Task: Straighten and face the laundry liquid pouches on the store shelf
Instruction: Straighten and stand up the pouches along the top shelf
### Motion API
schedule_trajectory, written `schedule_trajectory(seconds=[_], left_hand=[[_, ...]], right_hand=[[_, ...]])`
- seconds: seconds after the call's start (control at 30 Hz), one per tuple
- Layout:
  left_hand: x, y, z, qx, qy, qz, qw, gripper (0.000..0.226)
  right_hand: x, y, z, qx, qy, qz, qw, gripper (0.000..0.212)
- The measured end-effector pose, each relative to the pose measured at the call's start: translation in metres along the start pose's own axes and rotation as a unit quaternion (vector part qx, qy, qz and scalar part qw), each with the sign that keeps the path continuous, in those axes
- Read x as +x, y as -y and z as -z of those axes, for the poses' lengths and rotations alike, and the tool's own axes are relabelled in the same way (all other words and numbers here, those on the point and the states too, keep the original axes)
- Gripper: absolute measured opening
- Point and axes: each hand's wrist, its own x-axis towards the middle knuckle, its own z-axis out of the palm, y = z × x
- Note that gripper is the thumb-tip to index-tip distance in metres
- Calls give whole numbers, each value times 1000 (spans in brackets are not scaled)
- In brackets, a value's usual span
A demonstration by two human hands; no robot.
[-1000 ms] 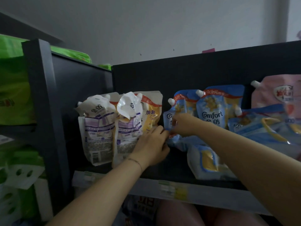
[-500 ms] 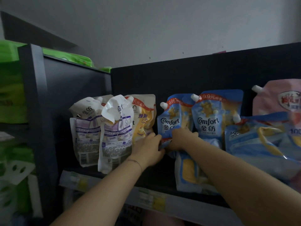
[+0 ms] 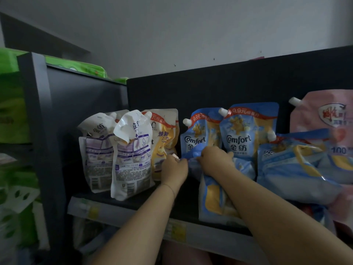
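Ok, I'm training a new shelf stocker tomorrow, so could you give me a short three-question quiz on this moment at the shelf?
1. True or false: the white-and-purple plastic spouted pouch at the front left has its top flopped over.
2. The right hand grips: A) a green pack, B) the slumped blue Comfort pouch, C) a yellow bottle.
3. Fill in: the large soft pouch at the far right of the dark shelf is ___ in colour.
Key: 1 true; 2 B; 3 pink.
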Motion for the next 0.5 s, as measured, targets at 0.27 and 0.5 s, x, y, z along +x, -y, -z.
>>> schedule_trajectory(seconds=[0.27,0.5], left_hand=[[11,-9,-22,-90,39,115,989,43],[1,-11,-17,-202,168,62,963,69]], right_hand=[[-17,-16,12,147,-209,24,966,24],[-13,-21,9,384,-333,92,856,29]])
